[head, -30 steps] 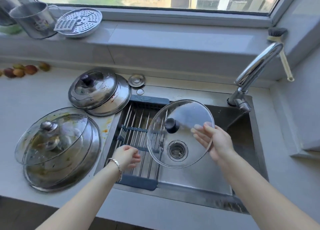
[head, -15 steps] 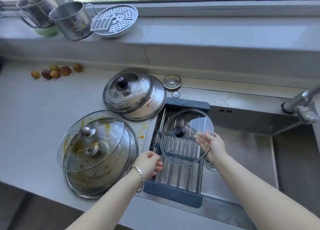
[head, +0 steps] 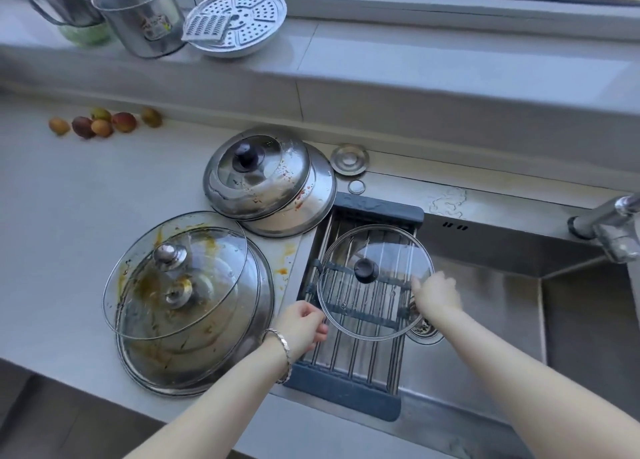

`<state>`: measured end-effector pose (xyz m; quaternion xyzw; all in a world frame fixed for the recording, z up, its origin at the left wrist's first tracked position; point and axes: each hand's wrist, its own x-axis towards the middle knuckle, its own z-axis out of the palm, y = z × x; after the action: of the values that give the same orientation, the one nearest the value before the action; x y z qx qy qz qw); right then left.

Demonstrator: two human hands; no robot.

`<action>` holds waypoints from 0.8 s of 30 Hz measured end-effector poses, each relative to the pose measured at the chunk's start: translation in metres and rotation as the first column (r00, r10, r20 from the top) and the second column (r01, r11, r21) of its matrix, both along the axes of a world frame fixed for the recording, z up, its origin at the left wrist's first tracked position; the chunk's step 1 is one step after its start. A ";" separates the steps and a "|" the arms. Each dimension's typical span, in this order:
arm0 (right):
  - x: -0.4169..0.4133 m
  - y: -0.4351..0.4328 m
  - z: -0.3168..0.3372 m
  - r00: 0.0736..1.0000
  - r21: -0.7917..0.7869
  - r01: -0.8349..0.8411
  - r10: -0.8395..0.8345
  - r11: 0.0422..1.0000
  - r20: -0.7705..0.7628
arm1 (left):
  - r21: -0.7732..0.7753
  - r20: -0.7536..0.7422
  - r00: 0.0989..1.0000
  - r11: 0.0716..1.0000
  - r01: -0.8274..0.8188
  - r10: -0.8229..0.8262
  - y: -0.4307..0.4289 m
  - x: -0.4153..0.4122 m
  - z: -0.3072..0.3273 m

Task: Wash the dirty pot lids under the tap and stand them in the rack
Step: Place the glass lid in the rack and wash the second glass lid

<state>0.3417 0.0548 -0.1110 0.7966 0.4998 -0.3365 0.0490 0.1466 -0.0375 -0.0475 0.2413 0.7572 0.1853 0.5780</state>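
Note:
A clean glass lid (head: 381,306) with a black knob hangs tilted just over the steel-rod rack (head: 346,361), which spans the left end of the sink. My right hand (head: 436,294) pinches the lid's right rim. My left hand (head: 303,325) lies loosely curled by the rack's left side, right at the lid's lower-left rim; contact cannot be made out. Several dirty glass lids (head: 180,285) smeared with yellow sauce are stacked on the counter to the left. Behind them lie stacked dirty steel lids (head: 266,178). The tap (head: 609,223) is at the right edge.
The steel sink basin (head: 485,320) opens to the right of the rack, its drain partly behind my right wrist. Small fruits (head: 100,122) lie at the counter's back left. Steel mugs (head: 142,15) and a perforated steamer plate (head: 239,22) stand on the window ledge.
My right hand has carried the glass lid left, from under the tap to over the rack, and lowered it. The view swung left. My left hand stayed by the rack's left side.

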 end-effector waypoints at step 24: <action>-0.031 -0.027 0.105 0.815 -0.017 -0.579 0.578 0.815 -0.032 | -0.297 -0.848 0.378 0.924 0.239 -0.371 0.040 -0.193 0.011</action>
<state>0.3106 0.0273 -0.0057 0.6021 0.7143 -0.3224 0.1527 -0.0467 0.0023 -0.0368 0.4008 0.8981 -0.1274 0.1288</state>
